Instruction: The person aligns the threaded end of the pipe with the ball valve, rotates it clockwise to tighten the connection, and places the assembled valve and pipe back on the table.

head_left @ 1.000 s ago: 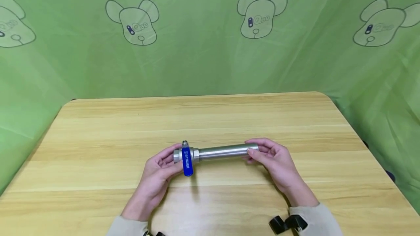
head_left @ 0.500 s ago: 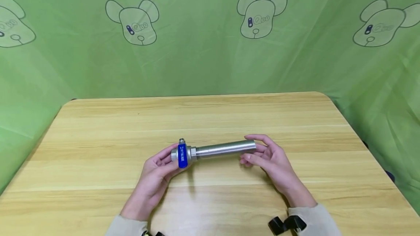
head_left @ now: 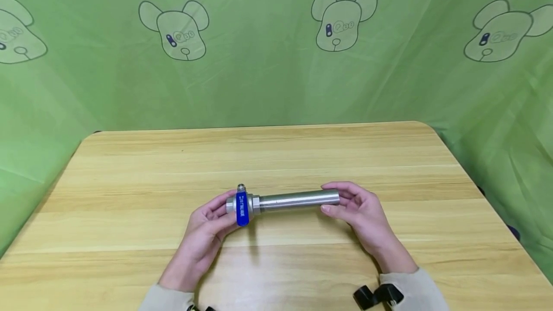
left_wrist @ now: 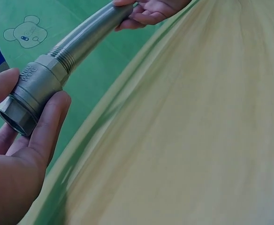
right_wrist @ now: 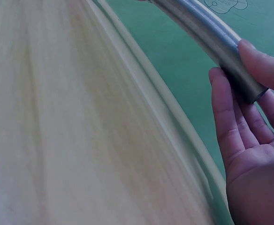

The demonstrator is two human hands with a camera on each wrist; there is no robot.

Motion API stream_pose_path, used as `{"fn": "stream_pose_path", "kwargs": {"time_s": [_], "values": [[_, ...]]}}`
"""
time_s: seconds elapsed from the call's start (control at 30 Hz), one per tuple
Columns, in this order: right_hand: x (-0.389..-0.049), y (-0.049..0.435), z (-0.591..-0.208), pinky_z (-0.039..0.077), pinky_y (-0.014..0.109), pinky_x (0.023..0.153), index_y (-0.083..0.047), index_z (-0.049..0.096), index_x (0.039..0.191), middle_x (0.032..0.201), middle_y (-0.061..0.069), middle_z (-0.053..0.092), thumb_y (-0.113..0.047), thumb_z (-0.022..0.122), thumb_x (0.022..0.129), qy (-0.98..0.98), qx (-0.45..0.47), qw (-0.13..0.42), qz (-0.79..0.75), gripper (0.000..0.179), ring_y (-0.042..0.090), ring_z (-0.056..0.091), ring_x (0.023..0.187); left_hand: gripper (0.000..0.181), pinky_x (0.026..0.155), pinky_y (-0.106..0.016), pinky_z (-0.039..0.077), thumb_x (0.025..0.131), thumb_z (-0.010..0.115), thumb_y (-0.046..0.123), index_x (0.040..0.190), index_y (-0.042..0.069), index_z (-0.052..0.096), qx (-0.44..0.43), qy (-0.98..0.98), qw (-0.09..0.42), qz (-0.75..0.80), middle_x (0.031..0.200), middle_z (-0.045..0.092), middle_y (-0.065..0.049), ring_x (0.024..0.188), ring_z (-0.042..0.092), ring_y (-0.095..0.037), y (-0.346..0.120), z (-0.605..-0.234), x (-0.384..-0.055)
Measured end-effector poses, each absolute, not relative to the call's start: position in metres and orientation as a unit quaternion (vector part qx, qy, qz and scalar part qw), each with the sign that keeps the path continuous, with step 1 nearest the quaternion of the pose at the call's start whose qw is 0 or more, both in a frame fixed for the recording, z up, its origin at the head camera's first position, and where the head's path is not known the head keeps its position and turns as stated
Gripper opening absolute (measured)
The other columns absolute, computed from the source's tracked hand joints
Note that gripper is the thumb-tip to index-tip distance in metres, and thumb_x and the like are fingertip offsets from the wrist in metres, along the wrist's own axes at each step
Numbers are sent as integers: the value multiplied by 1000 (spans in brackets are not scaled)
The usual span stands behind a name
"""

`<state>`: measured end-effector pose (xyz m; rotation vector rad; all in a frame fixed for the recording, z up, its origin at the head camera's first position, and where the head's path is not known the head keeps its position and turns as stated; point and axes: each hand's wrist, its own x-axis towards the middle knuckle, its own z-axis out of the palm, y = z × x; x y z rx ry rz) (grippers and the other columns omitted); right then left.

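A steel ball valve (head_left: pixel 256 203) with a blue lever (head_left: pixel 243 210) is held at its left end by my left hand (head_left: pixel 205 232), thumb in front and fingers behind. In the left wrist view, the hexagonal open mouth of the valve (left_wrist: pixel 37 86) faces my palm. A plain steel pipe (head_left: pixel 300 199) runs rightward from the valve, its threads showing at the joint. My right hand (head_left: pixel 365 217) holds the pipe's free end between thumb and fingers. The right wrist view shows the thumb along one side of the pipe (right_wrist: pixel 221 44) and fingertips beneath it. Both parts are raised above the table.
A wood-grain table (head_left: pixel 276 157) with rounded far corners lies below. Green cloth (head_left: pixel 259 85) printed with mouse-like heads hangs behind and at both sides. A black wrist device (head_left: pixel 378 295) sits at the right sleeve.
Half a second ago the right fingers were loosened round the pipe's end; they have closed on it again. The pipe's right end tipped up, then came back down. The lever swung slightly with the valve.
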<state>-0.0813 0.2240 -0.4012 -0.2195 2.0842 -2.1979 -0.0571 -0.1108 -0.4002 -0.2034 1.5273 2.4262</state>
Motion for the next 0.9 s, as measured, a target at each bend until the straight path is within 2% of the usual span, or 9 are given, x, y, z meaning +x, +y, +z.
{"fn": "stream_pose_path", "kwargs": {"time_s": [0.27, 0.47, 0.6, 0.77, 0.9], "values": [[-81, 223, -400, 70, 34, 85, -3, 74, 120, 103, 2, 82, 8, 77, 92, 677, -62, 67, -730, 31, 16, 82, 89, 65, 104, -34, 66, 91, 70, -10, 152, -4, 50, -61, 544, 134, 826, 126, 78, -8, 110, 77, -19, -110, -401, -56], [-80, 222, -400, 71, 32, 69, -5, 74, 113, 91, 9, 82, 0, 75, 97, 695, -60, 64, -714, 17, 18, 81, 75, 63, 103, -33, 66, 92, 70, -9, 152, -3, 51, -63, 544, 136, 826, 123, 79, -6, 107, 78, -19, -111, -402, -57], [-79, 216, -398, 69, 32, 61, -6, 73, 107, 83, 7, 81, -9, 75, 100, 716, -38, 67, -694, 8, 19, 79, 69, 63, 107, -36, 64, 95, 68, -9, 155, -3, 48, -63, 534, 135, 832, 130, 78, -9, 115, 77, -20, -111, -403, -57], [-78, 212, -396, 68, 31, 59, -1, 71, 112, 80, 6, 81, -18, 72, 104, 733, -21, 69, -676, 18, 19, 79, 66, 58, 111, -41, 62, 98, 66, -8, 153, -5, 47, -64, 524, 133, 839, 135, 76, -12, 121, 76, -23, -111, -403, -59], [-78, 213, -398, 68, 31, 58, 3, 67, 125, 86, 10, 81, -6, 73, 101, 717, -61, 69, -691, 26, 18, 78, 66, 56, 111, -42, 62, 99, 67, -6, 151, -4, 49, -62, 523, 133, 840, 131, 78, -9, 119, 77, -23, -111, -403, -60]]}}
